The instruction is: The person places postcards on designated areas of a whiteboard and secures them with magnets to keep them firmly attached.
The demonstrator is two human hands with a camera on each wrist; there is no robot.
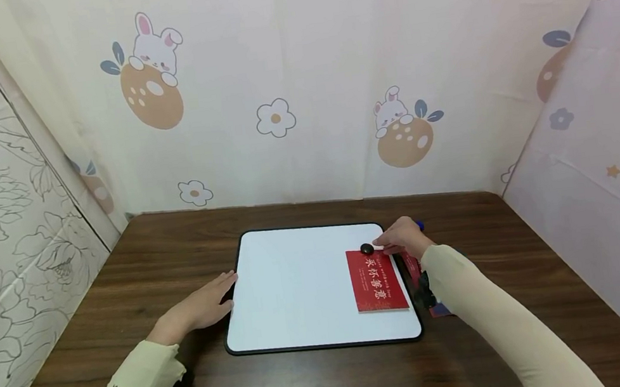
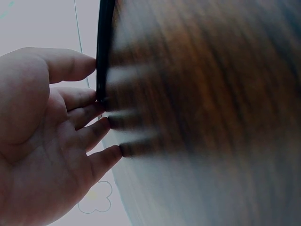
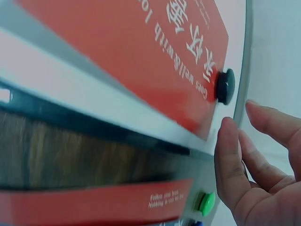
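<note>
A whiteboard with a black frame lies on the wooden table. On its right side is a red card with white characters, and a round black magnet sits at the card's far left corner. My right hand hovers by the card's far right corner, just beside the magnet. In the right wrist view its thumb and fingers are apart, with nothing between them, and the magnet stands clear of them. My left hand touches the board's left edge, fingers extended; its fingertips meet frame and table in the left wrist view.
Right of the board, partly under my right arm, lies another red card. A green magnet and a blue magnet are near it. A patterned curtain hangs behind the table.
</note>
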